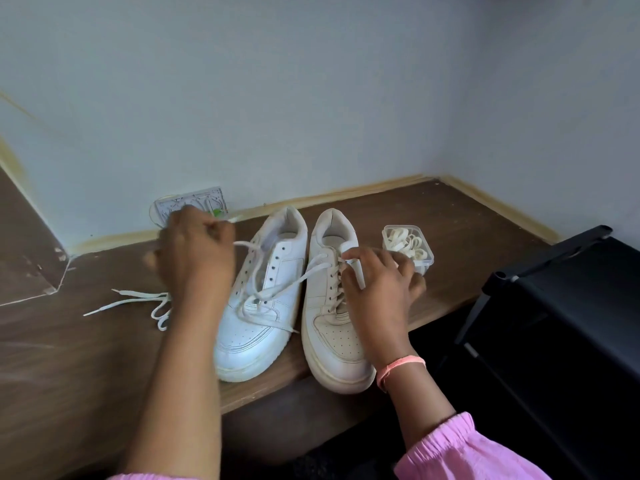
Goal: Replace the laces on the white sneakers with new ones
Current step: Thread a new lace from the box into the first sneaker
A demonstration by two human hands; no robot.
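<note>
Two white sneakers stand side by side on a brown wooden ledge (450,237), toes toward me. The left sneaker (258,327) has bare eyelets, and a loose white lace (277,289) trails across it from the right sneaker. My left hand (195,251) is raised beside it, blurred, fingers closed on one end of that lace. The right sneaker (329,341) is still partly laced with a cream lace. My right hand (377,278) rests on its tongue and pinches the lace there. A removed white lace (138,303) lies on the ledge at the left.
A small clear plastic box (420,258) with several coiled cream laces sits right of the sneakers. A black rack (561,327) stands at the right, below the ledge edge. A wall socket plate (194,202) is behind my left hand. Walls close the back and right.
</note>
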